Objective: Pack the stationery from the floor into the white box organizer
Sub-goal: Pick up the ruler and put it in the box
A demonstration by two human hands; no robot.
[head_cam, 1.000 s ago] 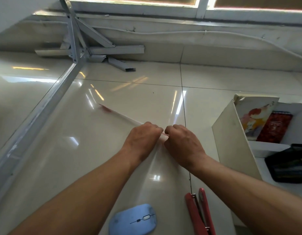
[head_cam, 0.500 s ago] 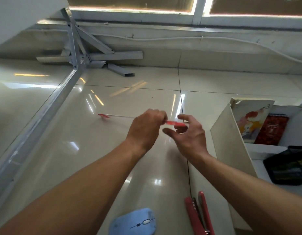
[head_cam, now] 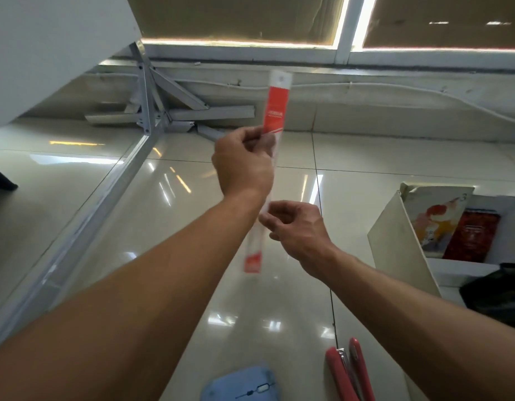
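Note:
A long clear ruler in a plastic sleeve with red ends [head_cam: 275, 111] stands nearly upright in the air above the floor. My left hand [head_cam: 243, 163] is shut on it near its upper part. Just below, my right hand [head_cam: 294, 227] has its fingers curled loosely beside the ruler's lower half; whether they touch it is unclear. The white box organizer [head_cam: 395, 235] stands at the right with a picture book [head_cam: 435, 215] and a red booklet [head_cam: 472, 235] in it. A red stapler [head_cam: 350, 371] and a blue mouse [head_cam: 239, 386] lie on the tiles near me.
A black mesh holder [head_cam: 499, 287] sits in the organizer's near compartment. A grey metal frame [head_cam: 91, 204] runs along the floor at the left, with loose metal bars [head_cam: 192, 114] against the far wall. A white panel [head_cam: 48, 47] overhangs the upper left.
The ruler has been lifted from the floor and turned from lying flat to nearly upright. My left hand rose with it; my right hand loosened its fingers and sits lower.

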